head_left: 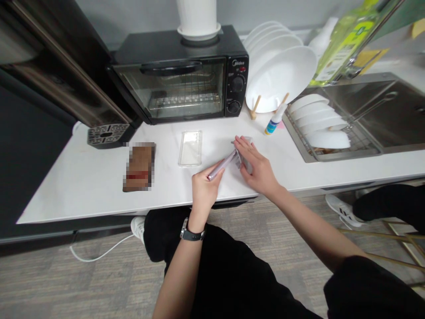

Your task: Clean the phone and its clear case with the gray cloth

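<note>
Smartphone, slim and pale pink, is seen edge-on and tilted, just above the front part of the white desk. The left hand has its grip closed round the phone's lower end, thumb and fingers wrapped about it, with a dark wristwatch on that wrist. The right hand lies over a grey cloth and holds it against the phone's upper end; its grip is loosely closed on the cloth, the fingers mostly stretched out. How much of the cloth rests on the desk cannot be told.

Just left of the hands a clear phone case lies flat on the desk, apart from the phone. Further left is a brown flat object, blurred out. At the back stands a black toaster oven, and beside it white plates lean on a wooden rack. A small spray bottle stands near them. More plates sit in a wire rack by the sink.
</note>
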A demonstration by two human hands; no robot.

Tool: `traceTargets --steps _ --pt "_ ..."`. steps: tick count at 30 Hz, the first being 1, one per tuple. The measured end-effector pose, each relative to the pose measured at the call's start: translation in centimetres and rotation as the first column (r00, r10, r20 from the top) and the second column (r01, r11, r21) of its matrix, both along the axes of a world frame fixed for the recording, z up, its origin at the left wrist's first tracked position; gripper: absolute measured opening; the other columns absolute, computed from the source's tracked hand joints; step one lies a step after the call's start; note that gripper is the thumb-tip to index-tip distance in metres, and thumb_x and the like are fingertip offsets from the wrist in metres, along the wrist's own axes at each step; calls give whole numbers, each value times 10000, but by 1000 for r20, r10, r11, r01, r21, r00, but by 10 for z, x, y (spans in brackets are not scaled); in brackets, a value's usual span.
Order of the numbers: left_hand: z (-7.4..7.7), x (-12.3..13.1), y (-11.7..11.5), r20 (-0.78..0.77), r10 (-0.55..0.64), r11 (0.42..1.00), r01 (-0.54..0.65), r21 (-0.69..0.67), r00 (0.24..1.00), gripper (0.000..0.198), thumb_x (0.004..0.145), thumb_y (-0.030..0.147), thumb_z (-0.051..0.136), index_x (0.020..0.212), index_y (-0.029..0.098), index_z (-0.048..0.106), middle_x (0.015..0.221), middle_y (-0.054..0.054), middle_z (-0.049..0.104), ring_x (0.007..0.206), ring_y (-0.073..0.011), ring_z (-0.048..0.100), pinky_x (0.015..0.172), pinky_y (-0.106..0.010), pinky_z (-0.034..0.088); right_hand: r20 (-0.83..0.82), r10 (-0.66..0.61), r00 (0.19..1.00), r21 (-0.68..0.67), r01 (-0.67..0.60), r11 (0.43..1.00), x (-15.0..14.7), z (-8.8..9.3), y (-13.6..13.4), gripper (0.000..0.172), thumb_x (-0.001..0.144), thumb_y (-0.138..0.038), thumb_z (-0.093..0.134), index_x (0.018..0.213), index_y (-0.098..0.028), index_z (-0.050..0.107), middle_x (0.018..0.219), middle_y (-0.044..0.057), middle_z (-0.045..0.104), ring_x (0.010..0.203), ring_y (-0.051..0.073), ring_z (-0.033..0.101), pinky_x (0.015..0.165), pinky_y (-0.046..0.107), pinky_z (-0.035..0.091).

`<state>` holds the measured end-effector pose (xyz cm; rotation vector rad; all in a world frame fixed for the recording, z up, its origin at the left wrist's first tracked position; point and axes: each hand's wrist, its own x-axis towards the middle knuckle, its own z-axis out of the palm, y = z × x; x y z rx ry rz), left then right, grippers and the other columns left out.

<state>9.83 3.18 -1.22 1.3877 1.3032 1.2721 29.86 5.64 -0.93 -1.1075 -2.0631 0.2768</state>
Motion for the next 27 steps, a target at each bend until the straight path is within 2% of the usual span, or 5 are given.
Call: traceTargets --steps 5,11,19,23,27 --pt "0 0 0 0 11 1000 -11 7 1000 295 900 292 749 1159 184 841 1140 -41 841 1007 -231 796 904 -296 643 54 41 998 43 -43 998 -22 1 -17 839 893 -40 462 1695 -226 302 1720 88 413 1636 287 316 1324 638 315" --pt "3 -7 -1 -214 44 999 -39 26 976 252 852 111 626 614 132 705 546 -4 664 524 -123 547 487 -238 372 131 216 968 95 -229 969 -58 2 -46 828 931 -62 443 1715 -161 199 1697 127 445 1640 249 307 1340 589 300" --pt "2 -4 -1 -130 36 999 -32 35 991 259 889 165 605 674 141 747 620 6 720 556 -126 613 518 -213 445 175 228 958 104 -249 963 -37 3 -32 885 884 -19 423 1719 -207 199 1703 80 438 1625 231 343 1350 585 273" --pt "2 0 0 6 15 1000 -15 -8 1000 276 878 262 745 1118 175 849 1090 -34 848 974 -224 798 878 -289 641 142 52 988 85 -65 994 -7 2 -12 962 798 19 442 1704 -253 271 1723 50 408 1632 255 327 1336 619 291" --pt "1 0 -1 12 14 999 -14 -32 1000 310 890 274 752 1170 173 838 1165 -53 832 1087 -265 800 977 -344 648 130 0 991 57 -7 998 7 2 -1 982 775 16 459 1700 -264 285 1732 41 394 1640 279 305 1332 650 283"
